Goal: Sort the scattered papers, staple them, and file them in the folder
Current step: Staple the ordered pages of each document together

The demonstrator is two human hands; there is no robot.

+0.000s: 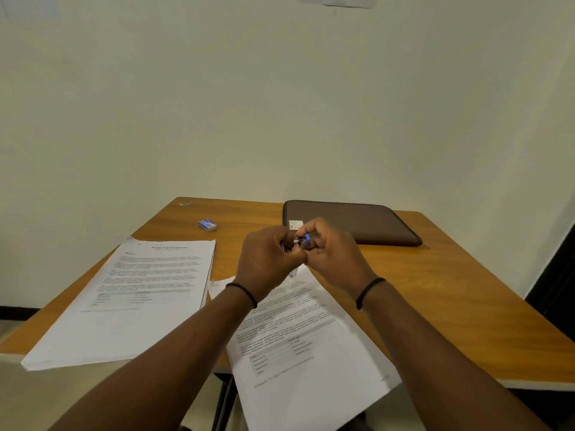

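Stapling stage: left hand [264, 259] and right hand [329, 253] both grip small blue stapler [302, 241]; next, probably, stapling papers [305, 331] beneath.

Curled fingers [287, 244] at frame centre hide most of the small blue-and-metal stapler [303, 241]; the printed white sheets' [149, 275] text is blurred.

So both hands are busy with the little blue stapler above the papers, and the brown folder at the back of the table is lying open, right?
Not quite: the brown folder lies closed, as the head view shows. The left hand and right hand do hold the little blue stapler above the papers.
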